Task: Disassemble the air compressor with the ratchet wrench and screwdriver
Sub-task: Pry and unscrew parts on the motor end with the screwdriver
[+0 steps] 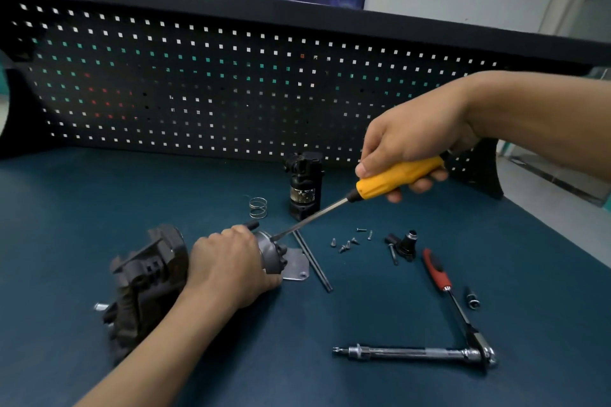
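Two hands on the job: working the screwdriver into the grey end cap

The left hand [231, 261] is wrapped around the round end of the air compressor [148, 277], which lies on its side in the left half of the counter [363, 383], nearer the front edge than the back. The right hand [410, 142] grips the yellow plastic handle of the screwdriver [396, 175], and the thin steel tip sits right at the rim of the smooth grey metal cap [269, 253]. Looks like the cap-removal step to me. The next move probably wants a gentle lever or twist, with the left hand pinning the body so it can't roll. The body is black, ribbed and chunky. The red-gripped ratchet wrench [458, 306] lies idle toward the right front corner, small shiny screws [347, 243] sit loose mid-counter, and a wire coil spring [258, 207] stands further back.
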